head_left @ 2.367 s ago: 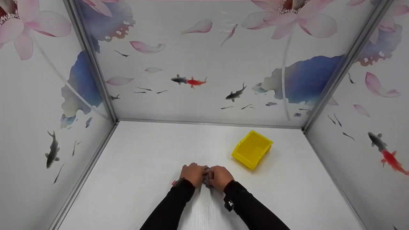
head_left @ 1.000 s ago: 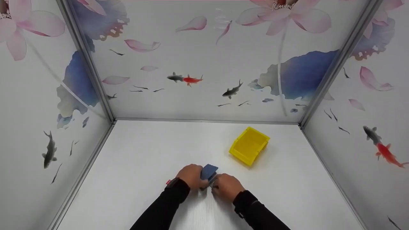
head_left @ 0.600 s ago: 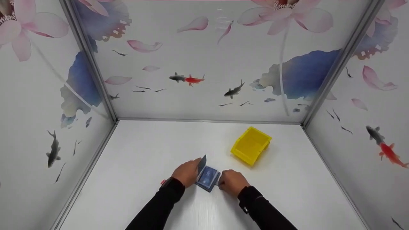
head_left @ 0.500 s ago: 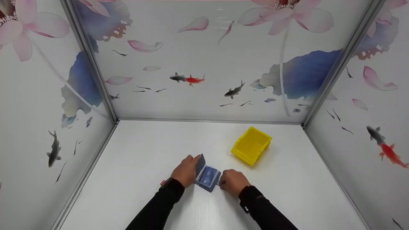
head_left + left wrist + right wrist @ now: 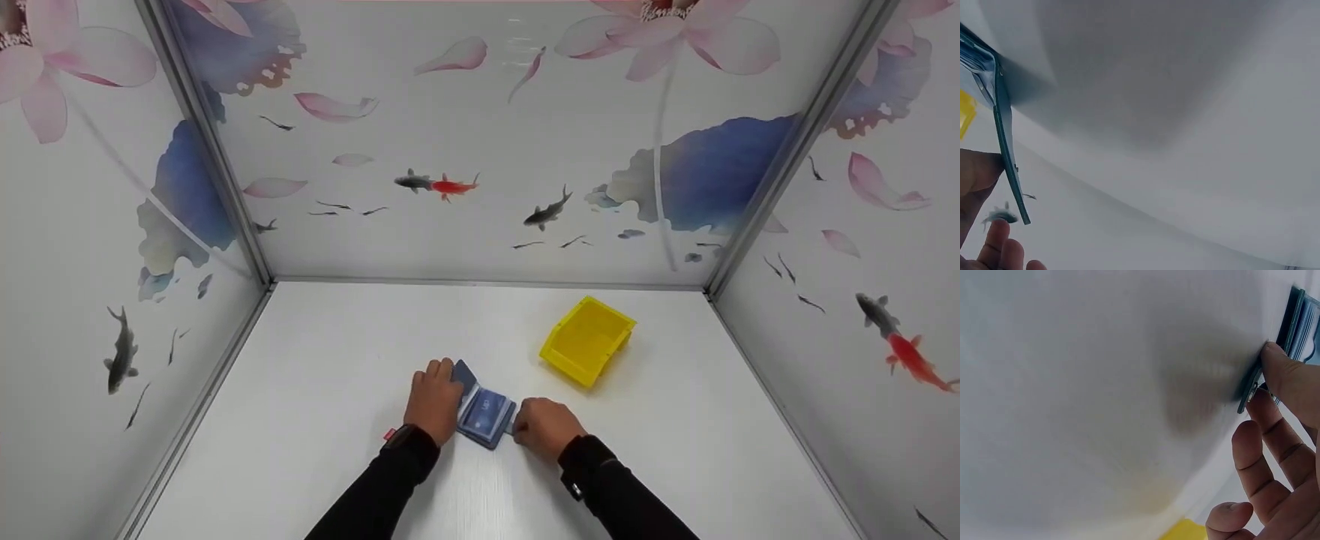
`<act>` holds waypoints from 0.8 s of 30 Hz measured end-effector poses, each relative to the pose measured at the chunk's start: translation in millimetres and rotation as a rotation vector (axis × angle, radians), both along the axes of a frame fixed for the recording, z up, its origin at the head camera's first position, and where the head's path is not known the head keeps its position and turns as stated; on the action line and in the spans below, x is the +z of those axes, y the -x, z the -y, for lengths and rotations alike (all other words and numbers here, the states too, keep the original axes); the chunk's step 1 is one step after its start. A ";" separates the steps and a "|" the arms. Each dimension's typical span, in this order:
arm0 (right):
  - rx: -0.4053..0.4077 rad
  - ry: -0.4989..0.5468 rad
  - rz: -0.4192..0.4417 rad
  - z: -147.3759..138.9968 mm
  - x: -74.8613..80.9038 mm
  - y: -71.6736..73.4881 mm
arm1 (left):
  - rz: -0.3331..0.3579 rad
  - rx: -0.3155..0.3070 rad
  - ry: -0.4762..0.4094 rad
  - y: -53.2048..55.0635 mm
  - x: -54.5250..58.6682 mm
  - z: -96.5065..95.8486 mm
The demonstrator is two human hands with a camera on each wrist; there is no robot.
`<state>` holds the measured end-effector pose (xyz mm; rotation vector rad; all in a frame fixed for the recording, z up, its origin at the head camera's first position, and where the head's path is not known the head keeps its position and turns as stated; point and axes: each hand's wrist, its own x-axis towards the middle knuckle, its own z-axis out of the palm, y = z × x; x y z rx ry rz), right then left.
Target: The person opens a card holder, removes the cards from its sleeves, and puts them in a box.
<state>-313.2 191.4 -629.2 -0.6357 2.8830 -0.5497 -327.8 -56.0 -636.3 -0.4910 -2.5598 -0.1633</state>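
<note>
A blue card holder [image 5: 486, 414] lies spread on the white table, with a card or clear sleeve uppermost inside. Its cover [image 5: 465, 375] stands tilted out to the left. My left hand [image 5: 433, 401] is at that cover: in the left wrist view the thumb [image 5: 979, 170] touches the cover's inner side, while the other fingertips [image 5: 998, 236] stay apart from it. On the opposite side, my right hand [image 5: 547, 427] pinches the holder's small closing tab [image 5: 1249, 391] between thumb and index finger. Its remaining fingers are bent and free.
A yellow plastic bin [image 5: 587, 341] sits farther back on the right of the table [image 5: 337, 360]. White panels [image 5: 450, 247] printed with lotus flowers and fish enclose the back and both sides, joined by grey metal frames.
The card holder, first hidden between both hands, has been turned face up and unfolded. The left hand has swung its cover further left; the right hand keeps to the tab side.
</note>
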 end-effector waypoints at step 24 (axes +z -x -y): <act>-0.006 0.023 -0.062 -0.1 -5.1 -5.3 | 0.413 0.041 -0.089 -13.8 -5.5 -19.6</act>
